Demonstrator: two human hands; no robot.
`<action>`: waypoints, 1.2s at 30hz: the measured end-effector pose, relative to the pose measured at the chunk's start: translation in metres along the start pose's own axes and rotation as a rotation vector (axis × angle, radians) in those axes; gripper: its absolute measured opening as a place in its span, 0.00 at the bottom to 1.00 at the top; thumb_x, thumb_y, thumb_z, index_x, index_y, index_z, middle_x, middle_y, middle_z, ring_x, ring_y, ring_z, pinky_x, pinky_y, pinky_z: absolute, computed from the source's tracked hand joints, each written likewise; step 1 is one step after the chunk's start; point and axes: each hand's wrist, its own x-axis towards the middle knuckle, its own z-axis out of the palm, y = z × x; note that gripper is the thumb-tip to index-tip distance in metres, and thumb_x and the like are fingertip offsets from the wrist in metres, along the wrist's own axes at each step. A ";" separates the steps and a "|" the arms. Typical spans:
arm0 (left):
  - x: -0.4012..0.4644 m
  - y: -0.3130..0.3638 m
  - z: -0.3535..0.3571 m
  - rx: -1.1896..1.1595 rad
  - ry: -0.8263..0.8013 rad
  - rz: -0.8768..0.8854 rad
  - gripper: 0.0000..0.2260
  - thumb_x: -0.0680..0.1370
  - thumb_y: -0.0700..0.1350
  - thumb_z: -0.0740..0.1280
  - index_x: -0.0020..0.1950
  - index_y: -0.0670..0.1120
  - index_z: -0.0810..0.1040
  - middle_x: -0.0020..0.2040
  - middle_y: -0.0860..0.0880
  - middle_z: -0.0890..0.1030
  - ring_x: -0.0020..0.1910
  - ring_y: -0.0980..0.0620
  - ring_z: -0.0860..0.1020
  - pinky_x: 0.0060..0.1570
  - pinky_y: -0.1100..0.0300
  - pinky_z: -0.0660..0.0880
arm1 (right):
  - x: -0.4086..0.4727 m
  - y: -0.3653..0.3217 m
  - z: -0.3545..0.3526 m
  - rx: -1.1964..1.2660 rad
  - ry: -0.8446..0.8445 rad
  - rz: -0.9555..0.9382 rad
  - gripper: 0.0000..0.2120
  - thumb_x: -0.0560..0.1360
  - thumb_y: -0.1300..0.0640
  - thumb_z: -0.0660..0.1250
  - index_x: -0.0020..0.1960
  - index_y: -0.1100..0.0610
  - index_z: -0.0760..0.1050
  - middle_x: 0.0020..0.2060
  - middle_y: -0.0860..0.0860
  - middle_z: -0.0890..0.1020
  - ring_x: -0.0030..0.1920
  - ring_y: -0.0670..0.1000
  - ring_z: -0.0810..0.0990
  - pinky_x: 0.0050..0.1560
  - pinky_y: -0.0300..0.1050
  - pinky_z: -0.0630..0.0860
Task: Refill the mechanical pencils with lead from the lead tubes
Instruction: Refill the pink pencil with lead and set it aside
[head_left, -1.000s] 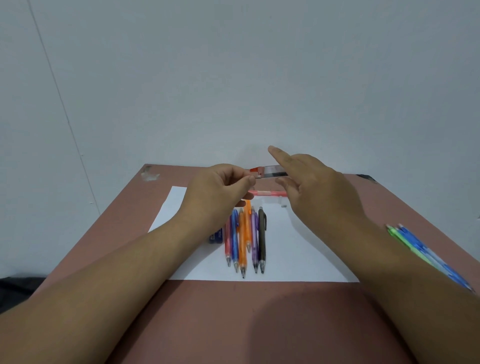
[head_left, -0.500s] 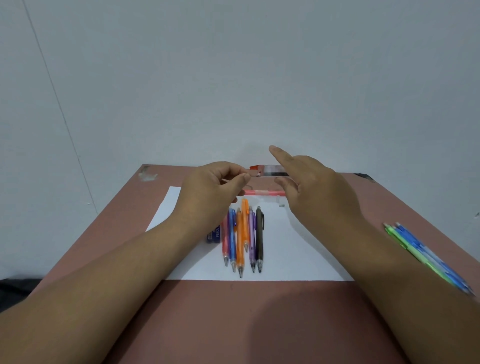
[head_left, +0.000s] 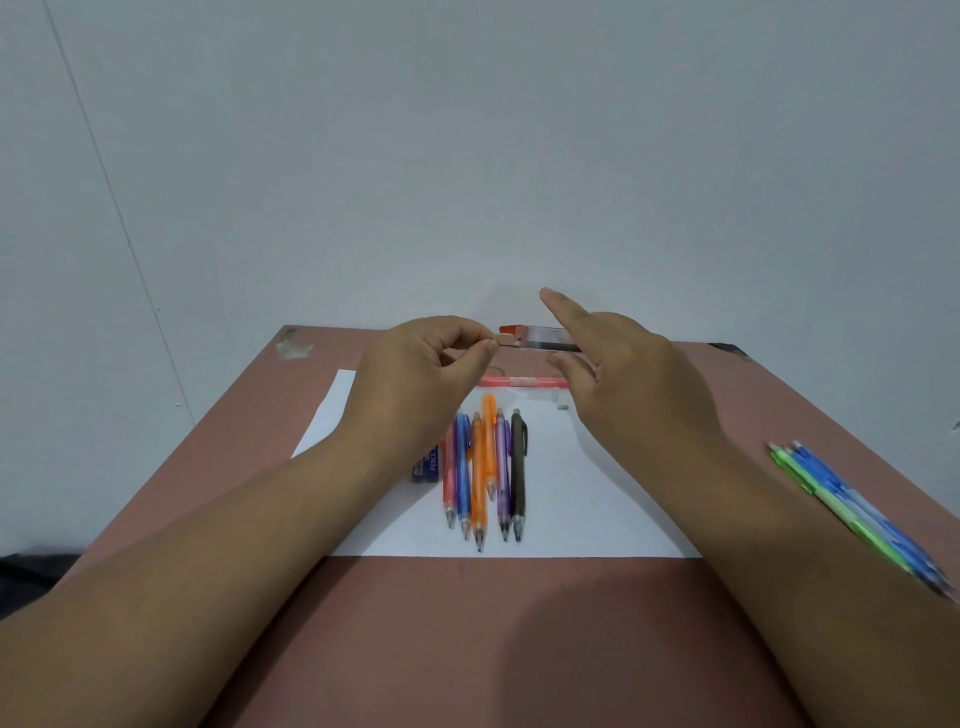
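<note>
My left hand (head_left: 415, 384) pinches at the orange cap end of the lead tube (head_left: 540, 338), which my right hand (head_left: 618, 374) holds above the desk (head_left: 467, 649). A jerk could spill or snap leads. Pencils (head_left: 485, 467) wait on the paper below.

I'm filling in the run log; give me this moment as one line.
right hand: holds lead tube | left hand: pinches at its orange cap end | pencils: on paper
</note>
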 end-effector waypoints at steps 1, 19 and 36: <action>0.000 0.000 0.000 0.007 0.004 0.002 0.04 0.81 0.51 0.68 0.52 0.56 0.83 0.42 0.62 0.82 0.43 0.60 0.81 0.40 0.71 0.75 | 0.000 0.000 0.000 0.003 -0.002 0.006 0.30 0.81 0.53 0.67 0.80 0.44 0.61 0.49 0.51 0.82 0.40 0.54 0.80 0.38 0.53 0.83; 0.002 -0.002 -0.003 -0.045 0.002 -0.056 0.05 0.82 0.49 0.64 0.47 0.53 0.77 0.42 0.54 0.81 0.45 0.53 0.81 0.46 0.49 0.83 | -0.002 0.004 -0.007 0.092 -0.047 0.101 0.27 0.82 0.52 0.67 0.78 0.41 0.65 0.49 0.49 0.82 0.44 0.53 0.79 0.44 0.50 0.81; 0.006 -0.006 -0.015 -0.138 0.081 -0.054 0.05 0.80 0.47 0.65 0.44 0.53 0.78 0.45 0.54 0.83 0.46 0.49 0.81 0.46 0.42 0.81 | -0.004 0.017 -0.011 0.195 -0.051 0.243 0.15 0.81 0.54 0.68 0.67 0.46 0.79 0.56 0.52 0.84 0.53 0.56 0.81 0.54 0.55 0.81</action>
